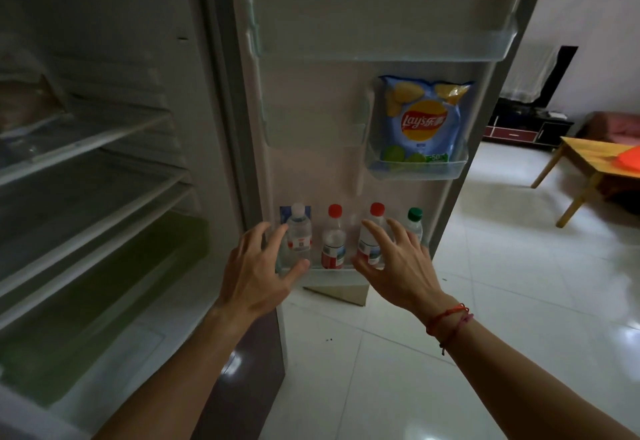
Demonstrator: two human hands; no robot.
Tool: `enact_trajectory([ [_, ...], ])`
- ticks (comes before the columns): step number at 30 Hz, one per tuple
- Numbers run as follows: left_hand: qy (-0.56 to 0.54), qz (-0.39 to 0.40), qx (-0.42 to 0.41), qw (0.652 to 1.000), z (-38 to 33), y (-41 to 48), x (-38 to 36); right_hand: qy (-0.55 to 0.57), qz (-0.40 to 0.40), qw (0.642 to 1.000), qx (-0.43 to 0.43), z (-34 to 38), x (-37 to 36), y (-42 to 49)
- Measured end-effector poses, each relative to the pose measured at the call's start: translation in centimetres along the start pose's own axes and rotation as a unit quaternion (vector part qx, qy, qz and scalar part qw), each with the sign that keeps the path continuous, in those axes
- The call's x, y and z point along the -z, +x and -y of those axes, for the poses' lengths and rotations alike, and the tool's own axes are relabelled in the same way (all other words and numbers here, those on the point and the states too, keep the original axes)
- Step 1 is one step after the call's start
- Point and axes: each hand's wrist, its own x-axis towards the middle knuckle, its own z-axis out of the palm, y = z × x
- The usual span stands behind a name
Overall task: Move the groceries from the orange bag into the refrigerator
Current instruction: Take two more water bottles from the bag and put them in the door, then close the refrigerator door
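The refrigerator door (311, 100) stands open in front of me. Its bottom shelf holds several bottles in a row: a clear-capped one (299, 231), two red-capped ones (334, 238) (373, 231) and a green-capped one (414, 223). A blue Lay's chip bag (424, 120) stands in a small clear door bin. My left hand (259, 266) hovers with spread fingers just left of the clear-capped bottle. My right hand (394, 266) hovers with spread fingers in front of the right red-capped bottle. Neither holds anything. The orange bag (628, 162) lies on a wooden table at the far right.
The refrigerator interior (86, 179) at the left has glass shelves and a greenish drawer at the bottom. A large door shelf (381, 41) spans the top. The wooden table (585, 159) stands on white tiled floor, with a dark cabinet (526, 127) behind it.
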Motion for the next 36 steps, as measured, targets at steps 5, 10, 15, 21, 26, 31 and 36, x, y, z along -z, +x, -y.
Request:
enact_trajectory([
  [5, 0.003, -0.003, 0.000, 1.000, -0.5, -0.5, -0.2, 0.005, -0.002, 1.000, 0.010, -0.1, 0.0, -0.2],
  [10, 0.015, -0.007, 0.016, 1.000, -0.9, -0.9, -0.1, 0.016, 0.009, 0.999, 0.030, -0.5, 0.5, 0.0],
  [15, 0.032, -0.013, 0.053, 0.998, -2.6, -2.2, -0.5, 0.037, 0.021, 0.997, 0.068, -2.0, 0.5, 0.7],
  [21, 0.076, -0.049, 0.134, 0.987, -7.1, -5.0, -0.4, 0.055, 0.028, 0.986, 0.154, -4.4, 0.3, 1.7],
  [26, 0.106, -0.069, 0.189, 0.974, -11.7, -7.5, 0.0, 0.085, 0.034, 0.973, 0.214, -6.8, 1.7, 1.4],
  [31, 0.117, -0.093, 0.214, 0.965, -15.9, -8.8, 0.4, 0.096, 0.032, 0.966, 0.238, -9.5, 3.5, 0.8],
  [36, 0.125, -0.099, 0.192, 0.968, -18.8, -7.3, 0.7, 0.099, 0.002, 0.966, 0.238, -11.6, 5.8, 1.0],
])
